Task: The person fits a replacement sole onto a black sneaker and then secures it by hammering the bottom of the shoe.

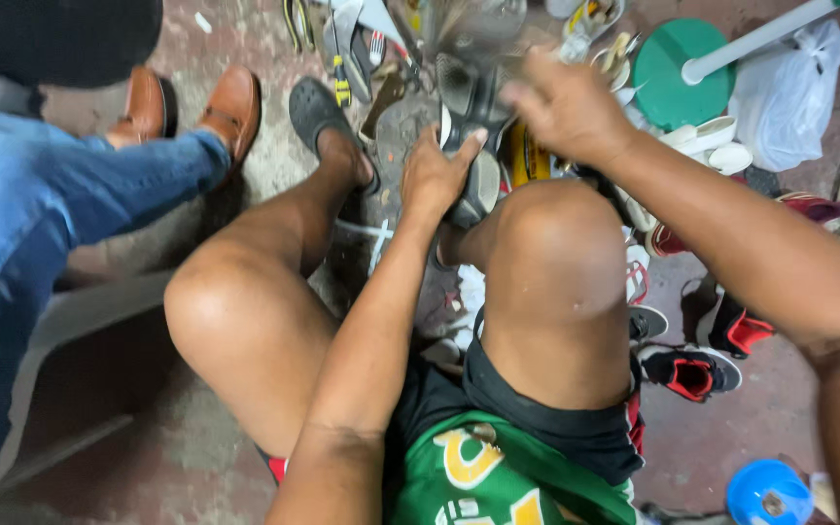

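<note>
left hand point(437, 178) gripping dark shoe point(471, 107); right hand point(564, 105) blurred above

Crowding the far floor: tools point(342, 49), green round base point(673, 73) with white pole point(760, 37), white plastic bag point(794, 92). Blocking the right side: red and black shoes point(692, 369), blue lid point(768, 491). Closing off the left: another person's jeans leg point(41, 204), brown shoes point(192, 107). Leaving open concrete point(751, 433) at lower right, plus a narrow gap between the raised knees point(371, 253).

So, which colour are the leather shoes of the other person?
The leather shoes are tan brown, seen best in the head view.
</note>
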